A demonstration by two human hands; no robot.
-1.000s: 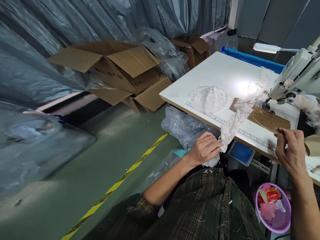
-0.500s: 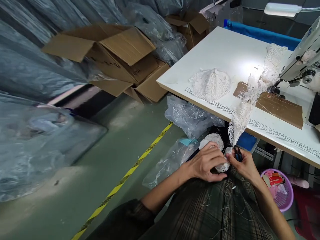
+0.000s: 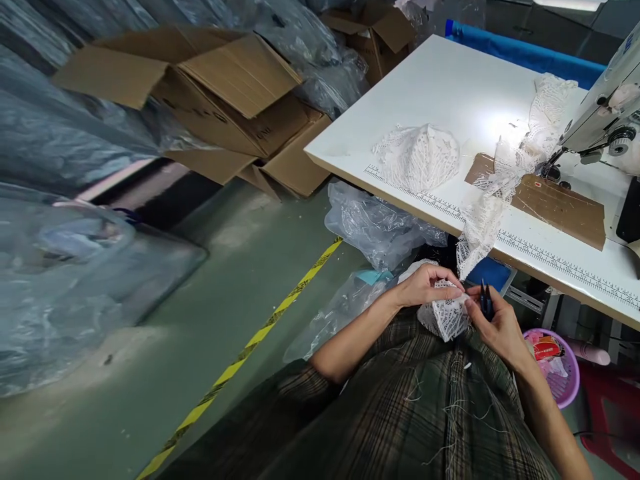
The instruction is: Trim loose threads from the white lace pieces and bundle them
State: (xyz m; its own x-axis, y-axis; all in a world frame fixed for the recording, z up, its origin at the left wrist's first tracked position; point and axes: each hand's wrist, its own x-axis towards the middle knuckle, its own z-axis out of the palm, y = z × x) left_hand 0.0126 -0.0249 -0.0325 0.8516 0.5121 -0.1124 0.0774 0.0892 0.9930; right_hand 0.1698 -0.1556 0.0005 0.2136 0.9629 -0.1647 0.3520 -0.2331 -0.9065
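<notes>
Over my lap, my left hand (image 3: 430, 285) pinches the upper edge of a white lace piece (image 3: 445, 319), which hangs cup-shaped below the fingers. My right hand (image 3: 493, 323) holds dark thread snips (image 3: 485, 300), blades pointing up, while its thumb and forefinger meet the same lace edge. Just above both hands dangles the end of a lace strip (image 3: 480, 223), which runs up over the table's edge to the sewing machine (image 3: 600, 113). Another white lace cup (image 3: 420, 159) lies on the white table (image 3: 380, 120). Behind my left hand, more white lace is partly hidden.
Open cardboard boxes (image 3: 235, 100) and plastic sheeting stand at the left and back. Clear plastic bags (image 3: 370, 220) hang or lie under the table's near corner. A purple basket (image 3: 575, 380) with scraps is at my right. Yellow-black tape (image 3: 260, 333) crosses the floor.
The lace piece in my hands has come apart from the hanging strip's end and now shows more openly. My left hand has shifted up to its top edge. The view has tilted slightly.
</notes>
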